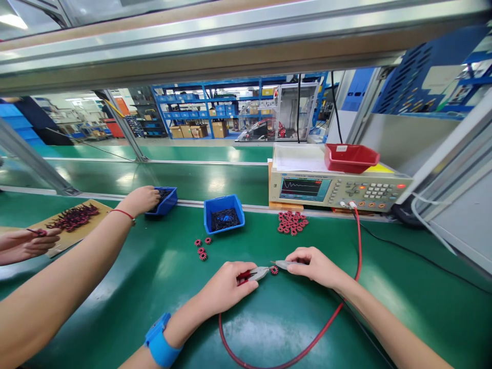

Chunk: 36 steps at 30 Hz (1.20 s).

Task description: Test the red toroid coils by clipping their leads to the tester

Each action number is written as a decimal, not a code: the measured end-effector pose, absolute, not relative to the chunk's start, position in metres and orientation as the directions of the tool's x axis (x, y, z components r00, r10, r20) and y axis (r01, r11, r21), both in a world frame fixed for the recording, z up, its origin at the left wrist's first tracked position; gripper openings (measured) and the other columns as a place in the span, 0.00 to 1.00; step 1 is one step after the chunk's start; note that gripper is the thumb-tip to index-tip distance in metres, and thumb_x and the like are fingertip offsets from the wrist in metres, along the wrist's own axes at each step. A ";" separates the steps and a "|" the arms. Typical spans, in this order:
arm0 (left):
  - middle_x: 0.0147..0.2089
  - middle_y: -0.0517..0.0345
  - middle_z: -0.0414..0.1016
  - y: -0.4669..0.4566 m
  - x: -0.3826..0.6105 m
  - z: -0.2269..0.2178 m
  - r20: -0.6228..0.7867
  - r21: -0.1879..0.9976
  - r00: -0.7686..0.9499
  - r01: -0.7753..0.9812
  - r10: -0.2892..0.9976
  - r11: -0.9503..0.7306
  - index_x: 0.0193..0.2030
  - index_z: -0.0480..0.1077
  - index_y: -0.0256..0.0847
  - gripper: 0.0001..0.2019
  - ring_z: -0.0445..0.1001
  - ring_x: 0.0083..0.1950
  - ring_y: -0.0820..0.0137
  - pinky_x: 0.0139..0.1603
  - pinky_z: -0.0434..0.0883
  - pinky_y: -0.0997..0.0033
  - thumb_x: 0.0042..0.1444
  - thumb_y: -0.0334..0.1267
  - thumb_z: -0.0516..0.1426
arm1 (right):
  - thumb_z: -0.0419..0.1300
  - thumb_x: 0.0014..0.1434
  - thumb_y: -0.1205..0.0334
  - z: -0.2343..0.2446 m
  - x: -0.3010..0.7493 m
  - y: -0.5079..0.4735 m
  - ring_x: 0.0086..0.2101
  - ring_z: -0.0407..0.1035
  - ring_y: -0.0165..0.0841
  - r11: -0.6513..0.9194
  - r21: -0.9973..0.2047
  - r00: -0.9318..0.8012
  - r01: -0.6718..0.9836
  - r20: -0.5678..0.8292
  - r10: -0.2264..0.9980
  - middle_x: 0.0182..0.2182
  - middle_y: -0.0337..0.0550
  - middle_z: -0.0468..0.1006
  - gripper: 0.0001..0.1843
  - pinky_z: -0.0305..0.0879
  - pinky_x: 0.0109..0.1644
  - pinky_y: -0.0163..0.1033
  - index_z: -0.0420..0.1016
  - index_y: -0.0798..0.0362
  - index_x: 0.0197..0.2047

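Note:
My left hand [226,286] grips a test clip with a red handle [257,273]. My right hand [313,264] holds a second metal clip [283,264]. Both clip tips meet at a small red wound coil [274,270] lying on the green mat between my hands. A red lead [357,241] runs from the clips up to the beige tester [338,189], whose screen shows a waveform. Several tested or loose coils [202,248] lie left of my hands, and a pile of red coils [292,222] sits in front of the tester.
A blue bin [223,213] of dark coils stands behind my hands. A co-worker's arm [77,271] reaches from the left into another blue bin [167,200]; their other hand [23,245] rests by a cardboard sheet [73,220] of coils. A red tray [350,157] sits on the tester.

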<state>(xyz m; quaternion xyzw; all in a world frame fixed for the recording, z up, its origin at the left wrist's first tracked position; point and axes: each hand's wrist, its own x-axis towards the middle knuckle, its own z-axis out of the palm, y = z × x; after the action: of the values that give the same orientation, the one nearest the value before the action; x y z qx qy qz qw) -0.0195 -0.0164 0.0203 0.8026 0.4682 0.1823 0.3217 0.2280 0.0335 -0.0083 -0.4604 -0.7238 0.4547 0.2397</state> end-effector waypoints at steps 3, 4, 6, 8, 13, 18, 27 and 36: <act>0.29 0.62 0.68 -0.016 -0.020 0.019 -0.005 0.691 0.492 0.631 0.870 -0.353 0.40 0.70 0.38 0.10 0.63 0.28 0.72 0.29 0.57 0.76 0.57 0.39 0.51 | 0.61 0.49 0.55 -0.008 0.229 0.033 0.23 0.58 0.26 0.149 -0.880 -0.444 0.451 -0.077 0.893 0.24 0.39 0.71 0.12 0.53 0.25 0.32 0.78 0.55 0.31; 0.29 0.62 0.68 -0.016 -0.020 0.019 -0.004 0.693 0.492 0.629 0.870 -0.352 0.40 0.70 0.38 0.10 0.62 0.28 0.72 0.28 0.56 0.76 0.57 0.39 0.51 | 0.61 0.48 0.55 -0.007 0.229 0.032 0.23 0.58 0.25 0.143 -0.881 -0.441 0.450 -0.080 0.894 0.24 0.39 0.70 0.12 0.53 0.24 0.32 0.78 0.55 0.31; 0.28 0.63 0.67 -0.015 -0.020 0.019 -0.004 0.697 0.494 0.625 0.870 -0.352 0.39 0.70 0.39 0.09 0.62 0.28 0.73 0.28 0.55 0.76 0.57 0.38 0.51 | 0.61 0.48 0.53 -0.007 0.230 0.031 0.22 0.57 0.25 0.128 -0.886 -0.439 0.446 -0.091 0.894 0.24 0.39 0.70 0.14 0.53 0.23 0.31 0.78 0.55 0.32; 0.27 0.64 0.66 -0.015 -0.021 0.018 -0.001 0.699 0.497 0.621 0.868 -0.355 0.39 0.70 0.39 0.08 0.61 0.27 0.74 0.28 0.54 0.75 0.56 0.37 0.51 | 0.61 0.49 0.51 -0.006 0.232 0.030 0.20 0.56 0.25 0.106 -0.892 -0.438 0.439 -0.110 0.892 0.22 0.38 0.68 0.16 0.52 0.21 0.31 0.78 0.55 0.34; 0.27 0.65 0.65 -0.015 -0.021 0.017 0.030 0.699 0.509 0.605 0.860 -0.382 0.37 0.70 0.40 0.06 0.60 0.28 0.75 0.28 0.53 0.75 0.56 0.35 0.52 | 0.57 0.52 0.47 -0.007 0.239 0.029 0.18 0.54 0.23 0.069 -0.902 -0.430 0.426 -0.135 0.893 0.20 0.36 0.66 0.20 0.52 0.20 0.31 0.76 0.55 0.38; 0.27 0.66 0.64 -0.015 -0.022 0.016 0.028 0.702 0.506 0.604 0.862 -0.377 0.36 0.70 0.40 0.06 0.59 0.27 0.75 0.28 0.53 0.75 0.56 0.36 0.52 | 0.58 0.52 0.48 -0.013 0.244 0.030 0.20 0.56 0.24 0.081 -0.915 -0.468 0.396 -0.125 0.875 0.23 0.37 0.67 0.19 0.53 0.20 0.31 0.76 0.55 0.38; 0.29 0.65 0.67 -0.016 -0.022 0.018 0.007 0.720 0.498 0.600 0.867 -0.350 0.39 0.70 0.41 0.07 0.61 0.28 0.74 0.28 0.55 0.76 0.56 0.36 0.52 | 0.59 0.52 0.49 -0.014 0.245 0.030 0.20 0.55 0.22 0.083 -0.913 -0.488 0.398 -0.135 0.862 0.26 0.38 0.68 0.17 0.53 0.20 0.30 0.77 0.55 0.36; 0.29 0.64 0.68 -0.015 -0.022 0.017 0.021 0.711 0.504 0.599 0.864 -0.367 0.38 0.71 0.40 0.07 0.62 0.29 0.74 0.29 0.56 0.76 0.56 0.36 0.52 | 0.59 0.52 0.51 -0.011 0.244 0.030 0.21 0.55 0.23 0.077 -0.920 -0.497 0.385 -0.136 0.857 0.25 0.37 0.65 0.16 0.52 0.20 0.29 0.77 0.55 0.36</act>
<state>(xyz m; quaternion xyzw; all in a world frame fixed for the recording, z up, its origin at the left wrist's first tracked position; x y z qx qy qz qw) -0.0217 -0.0146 0.0175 0.8021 0.4559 0.2005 0.3294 0.2439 0.0303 -0.0108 -0.4455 -0.6968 0.5128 0.2301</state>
